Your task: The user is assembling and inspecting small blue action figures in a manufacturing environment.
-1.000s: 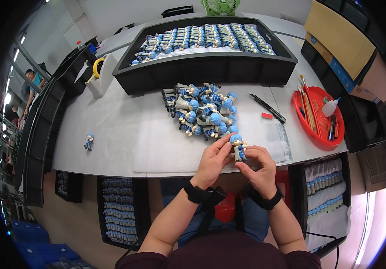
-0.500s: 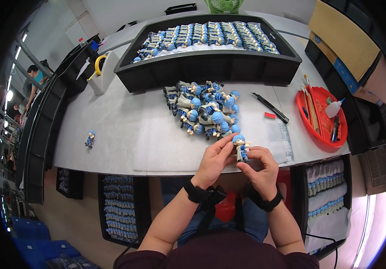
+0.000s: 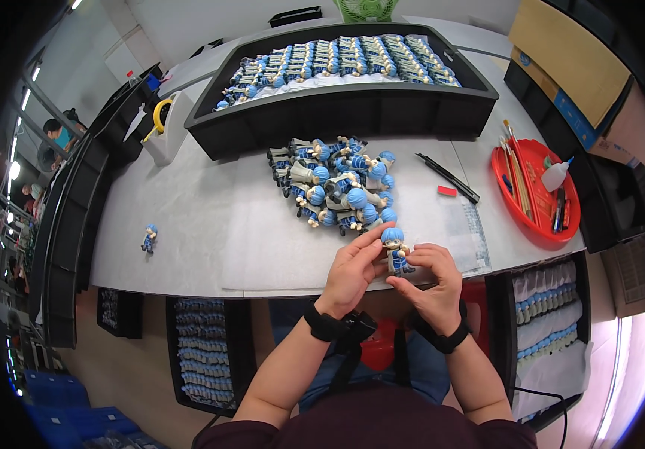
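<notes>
The figure is upright above the near edge of the table. The left hand and right hand have it in grip, fingers nearly closed on its sides. Beyond lies a pile of figures, then the black tray.

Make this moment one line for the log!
left hand: holding doll | right hand: holding doll | toy heap: on table | black tray: behind heap

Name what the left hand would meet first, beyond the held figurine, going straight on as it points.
The left hand would probably meet the pile of blue-haired figurines at its near right corner, though depth is unclear.
</notes>
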{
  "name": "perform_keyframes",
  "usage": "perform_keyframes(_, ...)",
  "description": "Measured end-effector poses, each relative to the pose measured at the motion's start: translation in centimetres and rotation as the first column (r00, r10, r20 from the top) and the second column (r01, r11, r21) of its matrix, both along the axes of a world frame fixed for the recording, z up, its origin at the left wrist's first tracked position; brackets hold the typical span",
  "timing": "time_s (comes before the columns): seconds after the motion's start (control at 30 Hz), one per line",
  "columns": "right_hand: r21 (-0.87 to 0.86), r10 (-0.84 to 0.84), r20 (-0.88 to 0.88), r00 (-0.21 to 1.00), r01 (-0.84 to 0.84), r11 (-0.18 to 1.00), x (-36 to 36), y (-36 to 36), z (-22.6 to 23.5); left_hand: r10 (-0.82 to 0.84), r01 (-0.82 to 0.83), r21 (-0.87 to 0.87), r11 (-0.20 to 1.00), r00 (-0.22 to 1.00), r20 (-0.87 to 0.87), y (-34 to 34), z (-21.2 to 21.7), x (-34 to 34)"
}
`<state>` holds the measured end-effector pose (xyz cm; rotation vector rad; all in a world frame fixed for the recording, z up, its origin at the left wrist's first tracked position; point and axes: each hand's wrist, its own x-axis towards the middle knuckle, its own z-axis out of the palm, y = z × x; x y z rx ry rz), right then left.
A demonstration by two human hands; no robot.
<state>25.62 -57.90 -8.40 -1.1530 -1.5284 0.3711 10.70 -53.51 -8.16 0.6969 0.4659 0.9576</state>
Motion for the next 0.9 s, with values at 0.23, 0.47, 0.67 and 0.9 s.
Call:
perform_keyframes(0.23, 0.026, -0.013, -0.121, 0.993, 0.016, 1.0, -0.7, 0.1, -1.5, 0.135, -0.084, 0.22, 0.972, 0.964, -0.23, -0.5, -0.4, -0.2)
perform_keyframes(0.47, -0.208, 0.127, -0.438, 0.89, -0.238, 0.949, 2.2, -1.1, 0.9, 0.142, -0.093, 0.266, 0.959, 0.975, -0.171, -0.7, -1.2, 0.8)
perform_keyframes(0.67, -0.294, 0.279, -0.451, 0.848, -0.436, 0.85, 3.0, -1.2, 0.8, 0.246, -0.046, 0.509, 0.859, 0.91, -0.333, -1.1, -1.3, -0.6)
perform_keyframes(0.9, -0.29, -0.12, -0.366, 0.923, 0.01, 0.957, 11.6, -9.3, 0.2, 0.13, 0.053, 0.486, 0.873, 0.933, -0.334, -0.4, -1.6, -0.3)
